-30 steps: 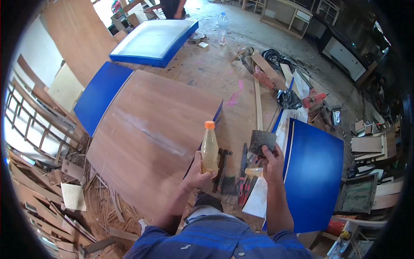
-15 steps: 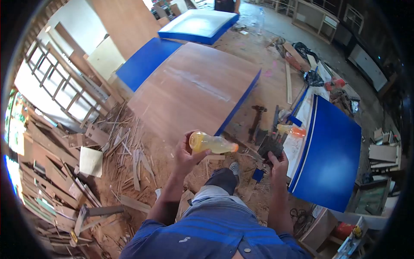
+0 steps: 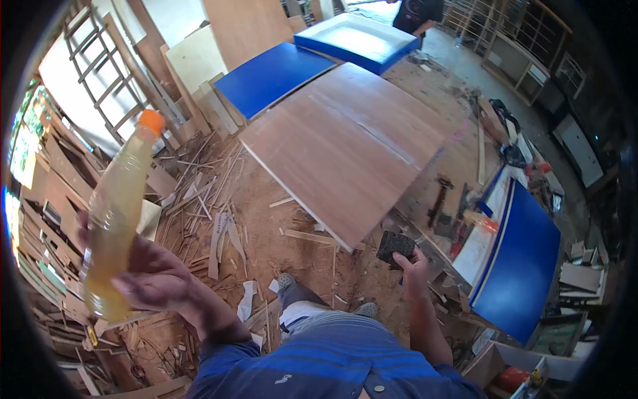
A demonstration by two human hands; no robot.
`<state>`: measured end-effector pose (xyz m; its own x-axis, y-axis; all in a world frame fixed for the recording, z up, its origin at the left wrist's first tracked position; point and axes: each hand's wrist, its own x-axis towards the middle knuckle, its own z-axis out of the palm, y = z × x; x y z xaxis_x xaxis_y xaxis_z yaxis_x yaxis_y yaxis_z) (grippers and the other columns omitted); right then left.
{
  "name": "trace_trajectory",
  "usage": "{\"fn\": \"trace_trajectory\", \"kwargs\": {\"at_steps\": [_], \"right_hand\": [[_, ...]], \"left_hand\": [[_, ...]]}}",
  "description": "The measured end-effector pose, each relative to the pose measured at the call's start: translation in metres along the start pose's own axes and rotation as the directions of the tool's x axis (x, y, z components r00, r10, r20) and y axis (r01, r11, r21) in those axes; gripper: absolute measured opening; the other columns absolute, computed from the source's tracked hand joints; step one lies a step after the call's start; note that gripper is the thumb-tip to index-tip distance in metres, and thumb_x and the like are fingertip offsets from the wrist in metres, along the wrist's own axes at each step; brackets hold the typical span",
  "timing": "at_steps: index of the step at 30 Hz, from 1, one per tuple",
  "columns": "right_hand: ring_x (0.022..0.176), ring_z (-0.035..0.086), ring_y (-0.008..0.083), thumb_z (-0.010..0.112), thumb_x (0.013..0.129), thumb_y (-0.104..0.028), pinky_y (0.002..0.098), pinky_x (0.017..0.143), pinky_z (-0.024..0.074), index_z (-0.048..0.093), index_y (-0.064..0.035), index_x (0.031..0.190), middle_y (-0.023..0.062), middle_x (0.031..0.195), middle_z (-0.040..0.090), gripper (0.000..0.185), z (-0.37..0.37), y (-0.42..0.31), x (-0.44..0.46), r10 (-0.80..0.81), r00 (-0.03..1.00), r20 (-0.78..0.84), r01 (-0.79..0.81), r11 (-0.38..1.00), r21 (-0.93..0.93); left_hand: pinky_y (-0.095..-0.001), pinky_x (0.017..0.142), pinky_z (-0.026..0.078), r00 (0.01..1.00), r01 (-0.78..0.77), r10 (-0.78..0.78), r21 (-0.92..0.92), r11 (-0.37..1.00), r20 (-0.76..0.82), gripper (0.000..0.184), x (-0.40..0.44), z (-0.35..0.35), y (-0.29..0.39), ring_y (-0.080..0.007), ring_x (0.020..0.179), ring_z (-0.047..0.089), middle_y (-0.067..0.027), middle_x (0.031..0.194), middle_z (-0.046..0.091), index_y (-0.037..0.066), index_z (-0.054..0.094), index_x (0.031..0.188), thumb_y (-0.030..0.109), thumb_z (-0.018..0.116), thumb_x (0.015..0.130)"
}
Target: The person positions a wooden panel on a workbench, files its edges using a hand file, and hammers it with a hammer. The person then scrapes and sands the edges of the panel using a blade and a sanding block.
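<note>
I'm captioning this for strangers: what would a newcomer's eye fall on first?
Probably the bottle with its orange cap, held up in the left hand at the picture's left. Next come the large brown panel in the middle and the glossy blue panel at right.

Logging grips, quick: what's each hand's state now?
Left hand: closed around a clear, orange-capped bottle of yellowish liquid.
Right hand: closed, holding a dark, flat, squarish piece.

Left hand holds a tilted, orange-capped yellowish bottle, right hand a dark flat piece.
</note>
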<state>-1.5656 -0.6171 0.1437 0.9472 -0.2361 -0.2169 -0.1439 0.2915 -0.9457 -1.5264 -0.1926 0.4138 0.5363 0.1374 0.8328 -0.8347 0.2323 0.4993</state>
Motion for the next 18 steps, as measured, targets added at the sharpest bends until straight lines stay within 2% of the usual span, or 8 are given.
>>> {"fn": "trace_trajectory", "kwargs": {"at_steps": [2, 4, 5, 8, 12, 15, 17, 18], "right_hand": [[0.093, 0.072, 0.0154, 0.074, 0.094, -0.011, 0.0324, 0.071, 0.0615, 0.065, -0.0006, 0.126, 0.0068, 0.111, 0.075, 0.034, 0.048, 0.003, 0.013, -0.035, 0.998, 0.050, 0.036, 0.999, -0.031], [0.092, 0.073, 0.0153, 0.073, 0.095, -0.011, 0.0327, 0.071, 0.0613, 0.066, -0.0005, 0.124, 0.0074, 0.110, 0.075, 0.031, 0.100, 0.014, 0.030, -0.023, 0.999, 0.049, 0.024, 1.000, -0.013], [0.092, 0.073, 0.0152, 0.073, 0.096, -0.011, 0.0328, 0.071, 0.0613, 0.067, -0.0004, 0.123, 0.0077, 0.110, 0.075, 0.030, 0.124, 0.019, 0.037, -0.015, 0.999, 0.046, 0.015, 1.000, -0.011], [0.089, 0.073, 0.0147, 0.072, 0.098, -0.011, 0.0325, 0.071, 0.0605, 0.068, -0.0005, 0.119, 0.0076, 0.107, 0.076, 0.024, 0.190, 0.031, 0.054, 0.011, 1.000, 0.019, -0.009, 0.993, -0.118], [0.083, 0.073, 0.0145, 0.073, 0.098, -0.014, 0.0327, 0.071, 0.0599, 0.068, 0.0000, 0.116, 0.0061, 0.101, 0.076, 0.023, 0.246, 0.059, 0.071, 0.111, 0.994, 0.021, -0.108, 0.987, -0.116], [0.082, 0.072, 0.0144, 0.073, 0.098, -0.013, 0.0321, 0.070, 0.0596, 0.068, 0.0001, 0.117, 0.0056, 0.101, 0.076, 0.024, 0.290, 0.062, 0.071, 0.043, 0.999, 0.010, -0.042, 0.996, -0.081], [0.083, 0.071, 0.0143, 0.073, 0.098, -0.012, 0.0318, 0.071, 0.0597, 0.068, 0.0003, 0.119, 0.0053, 0.102, 0.075, 0.024, 0.324, 0.054, 0.063, 0.104, 0.994, -0.037, -0.107, 0.992, -0.067], [0.083, 0.071, 0.0143, 0.073, 0.098, -0.011, 0.0317, 0.071, 0.0598, 0.067, 0.0004, 0.119, 0.0051, 0.102, 0.075, 0.025, 0.339, 0.050, 0.070, 0.120, 0.991, -0.058, -0.123, 0.991, -0.058]], "left_hand": [[-0.0352, 0.097, 0.055, 0.979, 0.179, -0.100, 0.514, 0.839, -0.177, 0.053, -0.060, -0.060, -0.054, -0.0173, 0.108, 0.067, -0.0104, 0.136, 0.062, 0.006, 0.049, 0.149, 0.011, 0.066, 0.099], [-0.0374, 0.098, 0.055, 0.875, 0.483, -0.374, 0.592, 0.645, -0.307, 0.049, -0.097, -0.111, -0.109, -0.0193, 0.110, 0.066, -0.0123, 0.133, 0.064, 0.006, 0.052, 0.139, 0.016, 0.073, 0.096], [-0.0384, 0.097, 0.056, 0.729, 0.675, -0.616, 0.464, 0.573, -0.300, 0.046, -0.105, -0.131, -0.126, -0.0208, 0.111, 0.065, -0.0149, 0.131, 0.065, 0.005, 0.053, 0.131, 0.022, 0.076, 0.095], [-0.0434, 0.105, 0.054, 0.834, 0.525, -0.405, 0.314, 0.791, -0.376, 0.051, -0.082, -0.206, -0.118, -0.0276, 0.121, 0.064, -0.0163, 0.134, 0.062, 0.005, 0.050, 0.136, 0.027, 0.074, 0.098], [-0.0448, 0.107, 0.054, 0.874, 0.255, -0.007, 0.446, 0.858, -0.486, 0.057, -0.002, -0.253, -0.077, -0.0306, 0.124, 0.063, -0.0176, 0.135, 0.062, 0.004, 0.044, 0.140, 0.035, 0.071, 0.100], [-0.0457, 0.114, 0.049, 0.818, 0.504, -0.277, 0.397, 0.767, -0.504, 0.057, -0.037, -0.322, -0.116, -0.0301, 0.127, 0.061, -0.0190, 0.138, 0.060, 0.003, 0.046, 0.142, 0.024, 0.072, 0.097], [-0.0489, 0.112, 0.052, 0.736, 0.665, -0.522, 0.320, 0.674, -0.430, 0.065, -0.038, -0.322, -0.140, -0.0320, 0.124, 0.064, -0.0179, 0.135, 0.063, 0.006, 0.045, 0.138, 0.032, 0.081, 0.091], [-0.0502, 0.112, 0.051, 0.799, 0.571, -0.453, 0.261, 0.779, -0.396, 0.065, -0.022, -0.317, -0.151, -0.0318, 0.123, 0.064, -0.0181, 0.134, 0.063, 0.006, 0.045, 0.137, 0.030, 0.082, 0.090]]}}
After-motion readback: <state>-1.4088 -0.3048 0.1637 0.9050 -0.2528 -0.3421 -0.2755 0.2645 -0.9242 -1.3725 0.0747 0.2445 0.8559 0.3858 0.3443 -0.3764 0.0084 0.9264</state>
